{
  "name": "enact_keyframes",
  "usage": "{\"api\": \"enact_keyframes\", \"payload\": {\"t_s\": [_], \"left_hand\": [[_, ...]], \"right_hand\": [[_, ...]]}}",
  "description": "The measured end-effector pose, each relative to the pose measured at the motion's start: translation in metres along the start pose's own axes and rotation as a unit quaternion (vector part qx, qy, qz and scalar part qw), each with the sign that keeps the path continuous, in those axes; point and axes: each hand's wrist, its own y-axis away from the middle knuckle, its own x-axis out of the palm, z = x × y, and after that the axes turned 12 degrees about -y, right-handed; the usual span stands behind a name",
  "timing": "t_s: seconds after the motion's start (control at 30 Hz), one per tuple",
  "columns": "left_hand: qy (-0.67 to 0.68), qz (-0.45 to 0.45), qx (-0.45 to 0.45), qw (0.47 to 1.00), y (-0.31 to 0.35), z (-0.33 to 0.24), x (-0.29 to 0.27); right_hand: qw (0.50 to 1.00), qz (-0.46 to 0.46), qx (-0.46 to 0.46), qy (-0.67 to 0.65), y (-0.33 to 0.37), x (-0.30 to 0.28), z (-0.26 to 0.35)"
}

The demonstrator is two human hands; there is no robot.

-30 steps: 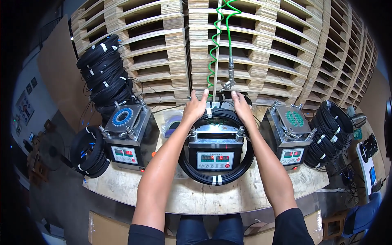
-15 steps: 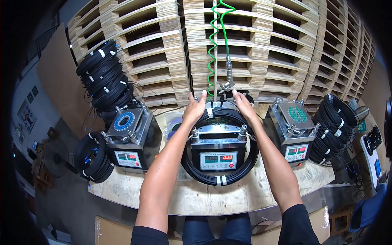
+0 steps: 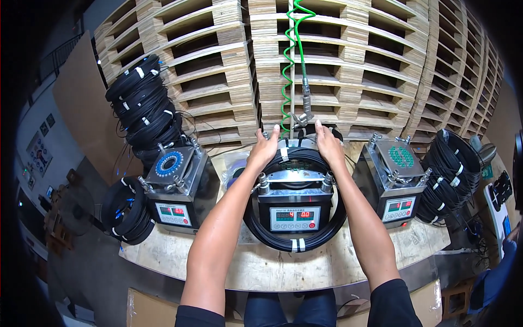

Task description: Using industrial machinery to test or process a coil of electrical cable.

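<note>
A black cable coil (image 3: 297,244) with white ties loops around the middle polishing machine (image 3: 296,194), a steel-topped box with a lit red display. Its lower part hangs in front of the machine and its upper part passes behind the front posts. My left hand (image 3: 266,150) is at the machine's far left corner, thumb and fingers on either side of a metal clamp knob (image 3: 266,135). My right hand (image 3: 329,148) is at the far right corner, thumb raised and fingers curled; whatever it grips is hidden. Green-tipped connectors (image 3: 298,166) show on top between my forearms.
Similar machines stand left (image 3: 173,182) and right (image 3: 396,180). Black cable coils are stacked at left (image 3: 143,103) and right (image 3: 449,169), with another coil (image 3: 128,210) at the table's left. An air gun (image 3: 306,103) hangs on a green spiral hose before wooden pallets (image 3: 332,82).
The whole view has shifted slightly. Both hands remain at the machine's far corners, with the right fingers moved a little. The digits on the middle display have changed.
</note>
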Motion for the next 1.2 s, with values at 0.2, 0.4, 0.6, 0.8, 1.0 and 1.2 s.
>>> {"api": "enact_keyframes", "payload": {"t_s": [0.2,0.4,0.6,0.8,1.0,1.2], "left_hand": [[0.001,-0.021,-0.012,1.0,0.004,-0.001,0.001],[0.009,-0.01,0.02,1.0,0.009,-0.001,-0.002],[0.031,-0.027,0.063,0.997,-0.002,0.009,0.002],[-0.025,-0.006,-0.006,1.0,0.008,-0.003,-0.005],[-0.002,0.003,0.004,1.0,0.015,-0.005,-0.009],[-0.018,-0.013,0.013,1.0,0.004,0.0,-0.002]], "right_hand": [[0.997,0.012,-0.055,-0.06,-0.007,0.005,-0.014],[0.995,0.004,-0.079,-0.066,0.004,-0.001,-0.005],[0.998,-0.053,-0.002,0.025,0.006,0.003,0.003],[1.0,0.003,-0.006,0.016,-0.006,0.0,-0.008],[0.998,0.003,-0.047,-0.04,-0.009,0.001,-0.014],[1.0,0.009,-0.005,0.0,-0.008,0.001,-0.012]]}}
